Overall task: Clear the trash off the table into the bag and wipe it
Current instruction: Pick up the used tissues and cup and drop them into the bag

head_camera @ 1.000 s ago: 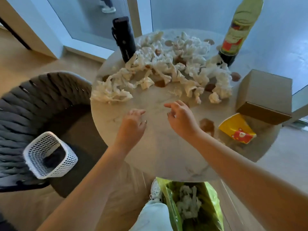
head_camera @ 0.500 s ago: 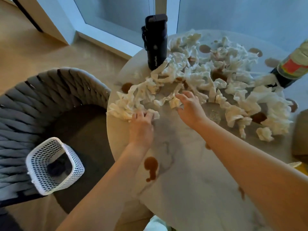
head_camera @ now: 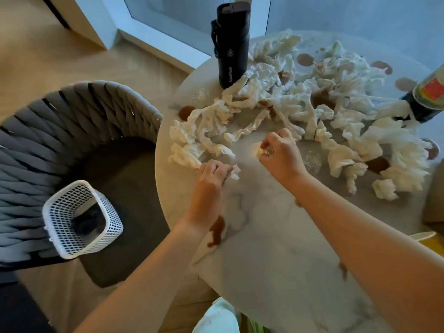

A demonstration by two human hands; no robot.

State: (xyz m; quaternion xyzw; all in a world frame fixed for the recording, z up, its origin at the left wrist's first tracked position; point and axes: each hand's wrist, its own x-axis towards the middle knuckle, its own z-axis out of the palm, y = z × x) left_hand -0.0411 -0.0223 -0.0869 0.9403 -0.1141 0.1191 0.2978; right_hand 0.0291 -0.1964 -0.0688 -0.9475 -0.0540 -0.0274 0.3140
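L hand (head_camera: 211, 175) pinches a crumpled tissue (head_camera: 234, 171) at the near-left edge of the tissue pile (head_camera: 300, 111); R hand (head_camera: 280, 152) has fingers curled round a small wad (head_camera: 257, 149) just right of it, both on the round marble table (head_camera: 276, 248) w/ brown spills. Far left, a black flask (head_camera: 231, 44) stands upright, logo print too small to read; a red-labelled dark bottle (head_camera: 427, 97) sits at the right edge. Left of the table, a white mesh basket (head_camera: 81, 217) rests on a grey woven chair (head_camera: 72, 121).

Home: marble table (head_camera: 276, 248), woven chair (head_camera: 79, 111).
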